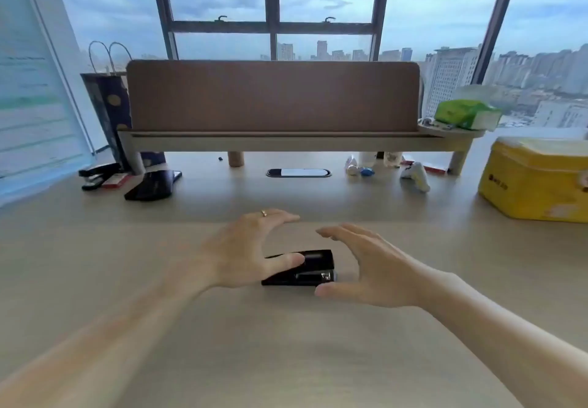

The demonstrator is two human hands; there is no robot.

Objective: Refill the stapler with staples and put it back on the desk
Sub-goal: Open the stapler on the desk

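Our left hand [248, 248] and right hand [366, 267] hover spread wide, fingers apart, gripping nothing. Under them runs our bench [286, 344], smooth pale wood-grain laminate, broad and flat. On its right sits a boxy yellow tin [534, 185] with rounded corners. Between our hands lies the stapler [305, 269], small, glossy black, oblong, flat on the bench; our left thumb [283, 263] touches its top, our right thumb lies just beside its front.

Single head-worn wide-angle view, looking forward and down over the tabletop [286, 360]; hands sit close, centre frame, window [270, 10] far beyond them. No second view.
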